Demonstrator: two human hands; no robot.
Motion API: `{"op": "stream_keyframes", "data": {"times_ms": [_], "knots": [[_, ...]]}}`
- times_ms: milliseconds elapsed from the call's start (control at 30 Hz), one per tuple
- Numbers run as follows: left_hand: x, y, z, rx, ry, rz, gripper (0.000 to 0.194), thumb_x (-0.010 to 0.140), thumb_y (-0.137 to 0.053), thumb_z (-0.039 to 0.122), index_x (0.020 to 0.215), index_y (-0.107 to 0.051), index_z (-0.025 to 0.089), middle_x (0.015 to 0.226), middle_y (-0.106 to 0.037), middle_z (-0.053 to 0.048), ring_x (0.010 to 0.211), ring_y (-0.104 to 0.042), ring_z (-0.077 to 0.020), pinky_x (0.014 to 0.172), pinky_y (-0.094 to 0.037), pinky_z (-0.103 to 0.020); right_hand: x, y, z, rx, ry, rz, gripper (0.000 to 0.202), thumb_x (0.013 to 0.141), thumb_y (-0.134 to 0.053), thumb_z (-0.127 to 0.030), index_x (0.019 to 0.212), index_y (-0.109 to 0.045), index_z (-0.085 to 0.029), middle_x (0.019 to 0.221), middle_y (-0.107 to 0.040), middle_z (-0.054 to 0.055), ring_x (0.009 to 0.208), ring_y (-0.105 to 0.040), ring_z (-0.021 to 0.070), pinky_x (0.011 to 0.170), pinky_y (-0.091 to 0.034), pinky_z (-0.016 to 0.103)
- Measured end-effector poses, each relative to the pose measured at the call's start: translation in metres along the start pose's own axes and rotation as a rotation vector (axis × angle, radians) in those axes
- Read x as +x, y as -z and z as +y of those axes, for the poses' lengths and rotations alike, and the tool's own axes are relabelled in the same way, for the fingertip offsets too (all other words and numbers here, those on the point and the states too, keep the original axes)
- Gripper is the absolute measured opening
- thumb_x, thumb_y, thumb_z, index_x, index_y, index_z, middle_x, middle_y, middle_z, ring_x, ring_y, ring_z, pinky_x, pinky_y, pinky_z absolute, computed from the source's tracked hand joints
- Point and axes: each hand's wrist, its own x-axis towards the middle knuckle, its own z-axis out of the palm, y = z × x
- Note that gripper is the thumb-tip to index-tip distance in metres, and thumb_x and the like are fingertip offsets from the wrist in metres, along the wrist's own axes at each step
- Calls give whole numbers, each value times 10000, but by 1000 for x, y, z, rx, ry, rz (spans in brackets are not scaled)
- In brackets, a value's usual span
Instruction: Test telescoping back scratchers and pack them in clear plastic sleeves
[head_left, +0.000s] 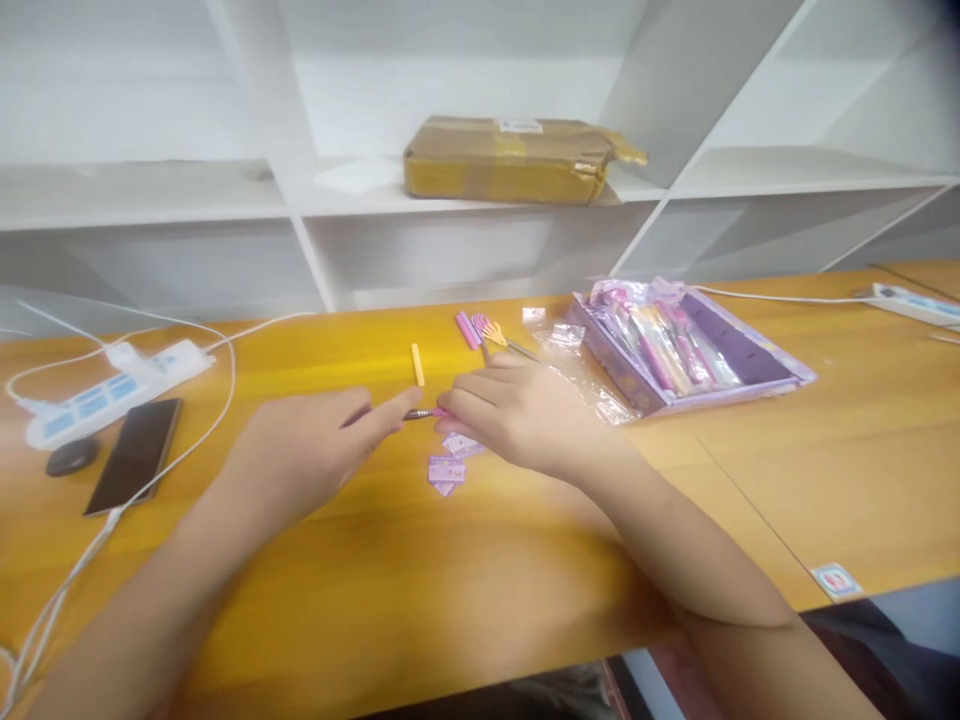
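Both of my hands meet over the middle of the wooden table around a slim, pen-like stick (420,413) with a dark, metallic-looking section and a pink part. My left hand (315,440) pinches its dark end between thumb and forefinger. Around the pink end, the fingers of my right hand (510,405) are closed and hide much of it. A short yellow stick (418,365) lies just beyond my fingertips. Small purple printed cards (447,470) rest on the near side. Behind my right hand are pink sticks (467,330) and a yellow hand-shaped piece (493,333) on a thin stem.
On the right stands a purple box (750,385) with several wrapped sticks, crumpled clear plastic (592,385) beside it. Leftward lie a phone (135,455), a black mouse-like object (72,457), a power strip (120,390) and loose white cables. A taped parcel (510,160) sits on the shelf behind.
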Motion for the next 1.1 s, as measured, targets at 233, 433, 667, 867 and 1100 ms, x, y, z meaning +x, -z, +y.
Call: {"op": "stream_keyframes", "data": {"times_ms": [233,433,667,867,1100], "knots": [[1,3,1,-68,6,14,243,1088,-540,315,1259,-710,283,883,-785,-5,684,-680,-153,530,-326,-295,2,0,2,-57,-9,19,304,1132,-503,-292,889,-642,-173,753,-625,-6,679,-458,139,719,-299,323],[3,8,3,-25,1,67,248,1079,-571,311,1256,-744,301,910,-820,14,661,-695,-141,509,-325,-294,-3,10,8,-67,20,60,241,1130,-489,-232,948,-644,-202,746,-624,-26,676,-468,128,720,-303,326],[-8,19,-52,284,164,245,127,1009,-692,346,1013,-818,338,827,-808,43,631,-609,-131,556,-313,-284,-40,35,73,-255,-157,122,211,1110,-533,-305,938,-633,-236,778,-643,-6,750,-498,152,774,-313,344],[-26,5,-137,397,313,379,210,998,-616,319,949,-814,269,850,-808,-21,754,-605,-182,667,-321,-335,-98,22,161,-454,-466,236,410,1108,-462,-515,974,-741,-246,1032,-744,96,905,-512,217,829,-327,374],[-51,0,-179,301,422,383,352,1020,-532,438,921,-792,221,900,-798,-52,907,-683,-223,834,-474,-379,-152,22,214,-662,-720,341,316,1040,-552,-396,914,-784,-223,1029,-698,133,976,-530,256,925,-377,412]]}}
